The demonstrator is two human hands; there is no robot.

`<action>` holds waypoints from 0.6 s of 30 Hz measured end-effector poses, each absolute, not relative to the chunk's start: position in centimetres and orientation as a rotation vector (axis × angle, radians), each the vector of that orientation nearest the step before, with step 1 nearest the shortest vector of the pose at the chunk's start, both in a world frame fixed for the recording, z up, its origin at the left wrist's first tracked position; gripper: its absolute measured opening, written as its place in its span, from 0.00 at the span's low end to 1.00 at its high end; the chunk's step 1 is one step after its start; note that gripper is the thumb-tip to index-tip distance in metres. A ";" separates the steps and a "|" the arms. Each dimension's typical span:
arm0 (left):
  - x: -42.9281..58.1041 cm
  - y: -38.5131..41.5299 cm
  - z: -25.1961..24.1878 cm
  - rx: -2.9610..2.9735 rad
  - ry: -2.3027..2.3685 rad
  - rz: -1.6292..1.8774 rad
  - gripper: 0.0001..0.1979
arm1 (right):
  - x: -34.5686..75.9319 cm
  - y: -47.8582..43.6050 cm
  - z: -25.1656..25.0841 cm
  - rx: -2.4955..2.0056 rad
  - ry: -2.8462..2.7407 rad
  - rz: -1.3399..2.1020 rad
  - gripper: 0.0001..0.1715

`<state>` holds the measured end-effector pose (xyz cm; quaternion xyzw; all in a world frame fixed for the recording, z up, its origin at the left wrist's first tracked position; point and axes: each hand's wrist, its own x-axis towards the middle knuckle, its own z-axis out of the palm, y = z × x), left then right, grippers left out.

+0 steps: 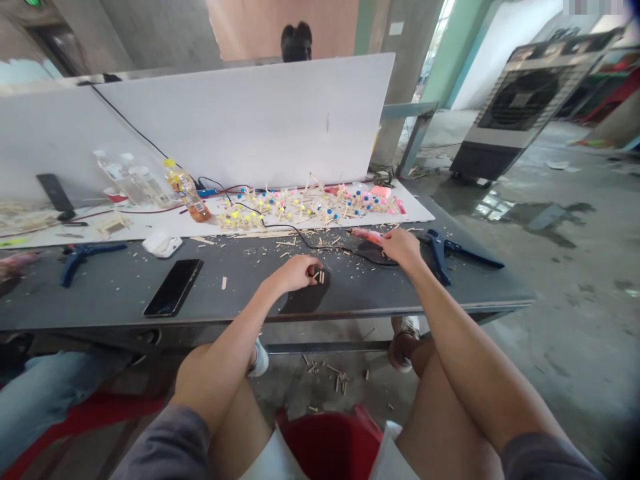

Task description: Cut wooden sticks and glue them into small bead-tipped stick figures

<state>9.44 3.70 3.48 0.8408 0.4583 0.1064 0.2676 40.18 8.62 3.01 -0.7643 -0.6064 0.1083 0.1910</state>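
Observation:
My left hand (pixel 299 271) rests on the dark grey table (pixel 115 293), fingers curled round small wooden stick pieces (pixel 319 275). My right hand (pixel 399 245) lies further right and is closed on a pink tool (pixel 367 235) with a black cable running from it. Behind both hands lies a heap of small stick models with yellow and blue balls (pixel 300 203) on a white sheet.
A black phone (pixel 173 287), a white case (pixel 162 244), blue cutters (pixel 453 251) at right and another pair (pixel 83 256) at left. Bottles (pixel 187 190) stand before a white board (pixel 250 120). A person's head shows behind it. A cooler fan (pixel 530 100) stands on the floor.

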 end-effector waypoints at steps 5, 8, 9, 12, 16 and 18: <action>9.0 3.8 3.4 2.330 1.257 0.273 0.14 | 40.5 8.0 3.3 -1.903 -1.238 0.510 0.23; 9.0 3.5 3.6 2.379 1.248 0.271 0.13 | 40.7 7.5 3.4 -1.638 -0.987 0.674 0.29; 9.1 3.5 3.6 2.390 1.244 0.270 0.13 | 40.7 7.4 3.5 -1.569 -0.920 0.723 0.29; 9.2 3.3 3.7 2.428 1.244 0.262 0.11 | 40.8 7.0 3.9 -1.425 -0.766 0.846 0.30; 9.7 3.1 3.7 2.568 1.324 0.228 0.10 | 40.4 6.6 4.4 -1.320 -0.713 0.930 0.25; 10.0 2.9 3.8 2.616 1.377 0.142 0.10 | 40.0 6.4 4.6 -1.307 -0.731 0.907 0.20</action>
